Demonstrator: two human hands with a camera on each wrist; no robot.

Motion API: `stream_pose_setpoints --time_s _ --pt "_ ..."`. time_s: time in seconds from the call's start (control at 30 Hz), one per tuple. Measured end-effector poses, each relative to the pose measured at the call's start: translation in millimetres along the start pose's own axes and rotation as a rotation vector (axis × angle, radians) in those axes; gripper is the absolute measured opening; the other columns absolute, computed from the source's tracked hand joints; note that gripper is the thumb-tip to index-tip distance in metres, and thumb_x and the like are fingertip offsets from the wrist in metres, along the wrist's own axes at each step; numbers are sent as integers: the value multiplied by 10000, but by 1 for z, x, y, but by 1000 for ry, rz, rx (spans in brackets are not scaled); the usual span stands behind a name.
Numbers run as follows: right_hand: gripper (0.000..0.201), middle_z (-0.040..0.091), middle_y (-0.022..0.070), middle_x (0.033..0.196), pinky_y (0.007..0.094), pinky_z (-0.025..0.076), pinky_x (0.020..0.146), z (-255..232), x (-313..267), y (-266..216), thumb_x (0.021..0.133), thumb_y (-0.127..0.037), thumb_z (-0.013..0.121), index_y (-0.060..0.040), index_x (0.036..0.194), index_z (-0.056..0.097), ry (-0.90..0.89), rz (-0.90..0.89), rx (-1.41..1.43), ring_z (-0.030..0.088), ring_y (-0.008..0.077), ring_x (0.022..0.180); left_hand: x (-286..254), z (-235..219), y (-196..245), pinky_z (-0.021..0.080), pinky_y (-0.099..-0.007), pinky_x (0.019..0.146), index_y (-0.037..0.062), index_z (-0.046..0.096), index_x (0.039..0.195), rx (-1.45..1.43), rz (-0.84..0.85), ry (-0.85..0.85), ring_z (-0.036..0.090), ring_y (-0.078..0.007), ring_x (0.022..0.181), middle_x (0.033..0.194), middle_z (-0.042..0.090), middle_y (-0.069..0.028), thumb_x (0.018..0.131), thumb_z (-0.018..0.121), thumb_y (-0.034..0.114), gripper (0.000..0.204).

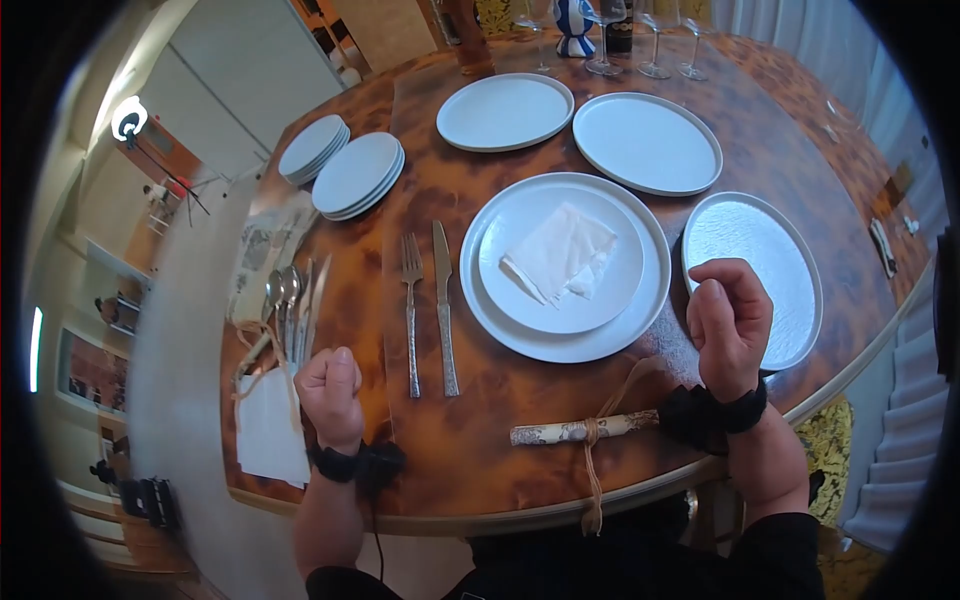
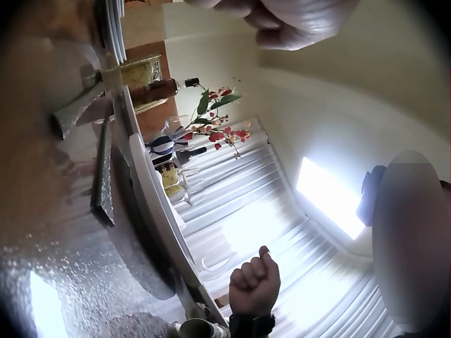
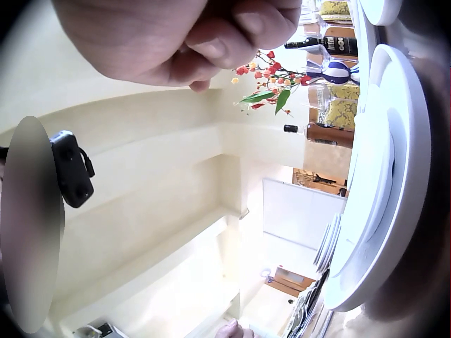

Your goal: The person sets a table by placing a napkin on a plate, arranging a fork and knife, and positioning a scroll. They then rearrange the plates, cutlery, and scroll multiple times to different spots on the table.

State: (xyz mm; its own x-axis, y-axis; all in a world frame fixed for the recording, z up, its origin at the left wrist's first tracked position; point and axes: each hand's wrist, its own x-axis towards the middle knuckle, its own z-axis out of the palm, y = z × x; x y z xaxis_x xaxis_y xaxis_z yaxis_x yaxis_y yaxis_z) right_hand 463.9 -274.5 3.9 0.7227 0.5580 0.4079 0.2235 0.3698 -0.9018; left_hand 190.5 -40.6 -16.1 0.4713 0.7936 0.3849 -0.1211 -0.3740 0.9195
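My left hand [image 1: 331, 392] is raised over the table's left front with its fingers curled into a fist, holding nothing. Between it and the plates lie a fork [image 1: 411, 310] and a table knife [image 1: 445, 305], side by side. My right hand [image 1: 735, 325], also curled with the thumb on top and nothing in it, overlaps the edge of an oval plate [image 1: 775, 250] at the right. Before me a small plate sits on a large plate [image 1: 490, 325], with a crumpled white napkin [image 1: 565, 250] on top. A rolled patterned napkin [image 1: 545, 434] tied with twine lies near the front edge.
Spoons [image 1: 290, 290] and more cutlery lie at the left, beside twine and white paper [image 1: 270, 440]. Two stacks of small plates [image 1: 357, 172] stand at the back left. Two oval plates [image 1: 505, 110] lie further back, before wine glasses [image 1: 603, 65] and a blue-and-white vase [image 1: 575, 30].
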Motion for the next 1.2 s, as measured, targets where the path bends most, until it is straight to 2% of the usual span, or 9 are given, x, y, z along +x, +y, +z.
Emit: stream_pose_setpoints --time_s 0.07,0.2,0.57,1.2 --pt "125 474 -40 596 155 284 430 0 0 2 889 -86 470 12 927 536 3 -16 -22 384 6 471 0 4 -5 212 -212 424 86 346 536 -57 -66 -21 295 -39 451 494 354 31 871 506 131 374" --pt "134 466 -24 574 163 276 410 2 0 4 892 -94 467 19 919 533 17 -40 -55 379 15 446 -4 1 -19 210 -210 430 86 349 541 24 -155 -89 287 -26 468 508 370 41 868 507 118 365" --pt "155 439 -21 548 169 258 403 2 3 14 893 -121 470 23 924 519 -35 -32 -98 361 24 434 -6 -3 -10 205 -214 431 90 318 572 -34 -110 -38 277 -31 466 510 342 41 875 496 116 353" --pt "145 484 -21 611 162 290 435 1 0 9 885 -101 478 26 929 533 -34 0 -48 384 16 473 -6 2 -7 232 -201 415 69 381 613 -56 -103 -11 296 -46 440 508 366 11 886 464 103 287"
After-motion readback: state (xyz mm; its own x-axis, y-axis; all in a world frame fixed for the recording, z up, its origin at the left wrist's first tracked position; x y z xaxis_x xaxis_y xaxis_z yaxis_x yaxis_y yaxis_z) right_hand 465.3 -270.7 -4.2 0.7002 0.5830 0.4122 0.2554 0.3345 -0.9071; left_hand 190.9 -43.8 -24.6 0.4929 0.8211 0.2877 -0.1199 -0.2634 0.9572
